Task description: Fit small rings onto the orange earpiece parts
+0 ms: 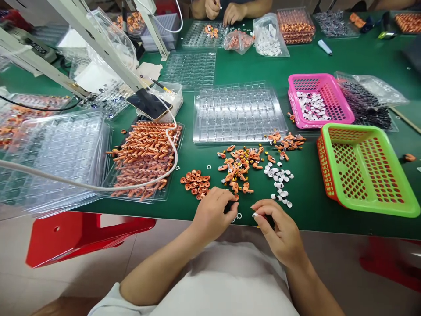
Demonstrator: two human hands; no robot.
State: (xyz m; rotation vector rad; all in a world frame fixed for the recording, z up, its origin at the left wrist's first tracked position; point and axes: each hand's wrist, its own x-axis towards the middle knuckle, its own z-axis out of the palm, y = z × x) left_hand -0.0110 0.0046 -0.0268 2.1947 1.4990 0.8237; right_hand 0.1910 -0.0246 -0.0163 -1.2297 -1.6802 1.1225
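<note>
My left hand (215, 208) is curled at the table's front edge, with a small round orange earbud cap (236, 198) at its fingertips. Between the thumb and fingers of my right hand (279, 228) is a small white disc (255, 215), partly hidden by the fingers. Just beyond my hands lies a loose heap of orange earbud shells with stems (241, 164). Left of it sits a pile of round orange caps (196, 183), and to the right are scattered white oval pieces (279, 175). White rings (239, 216) lie between my hands.
Clear plastic trays (237, 114) stand behind the heap. On the right are a green basket (408, 197) and a pink basket (345, 112) of white pieces. A tray of orange stems (141, 153) lies left under a white cable (144, 185). Another person's hands (234, 13) work across the table.
</note>
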